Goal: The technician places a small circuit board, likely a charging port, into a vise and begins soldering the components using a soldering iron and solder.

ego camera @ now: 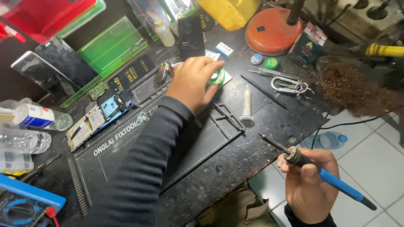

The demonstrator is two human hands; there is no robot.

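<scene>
Head view: left hand (194,82) reaching across dark worn tabletop (235,155), fingers curling onto small round green tin (218,77), steadying it. Right hand (309,185) gripping blue-handled soldering iron (324,176) pen-style, tip lifting clear of tabletop. Opened blue phone (99,120) lying left, near black work mat (139,155).

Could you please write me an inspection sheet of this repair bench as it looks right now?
Surface: dark, worn work mat.
Job's things: blue-handled soldering iron; green tin; opened phone.
Clutter: syringe tube, tweezers, carabiner with keys, bottles, multimeter.
Grippers: left hand rests on the tin; right hand grips the iron.
Cables: black lead off the bench edge.
Surroundings: white tiled floor.
</scene>
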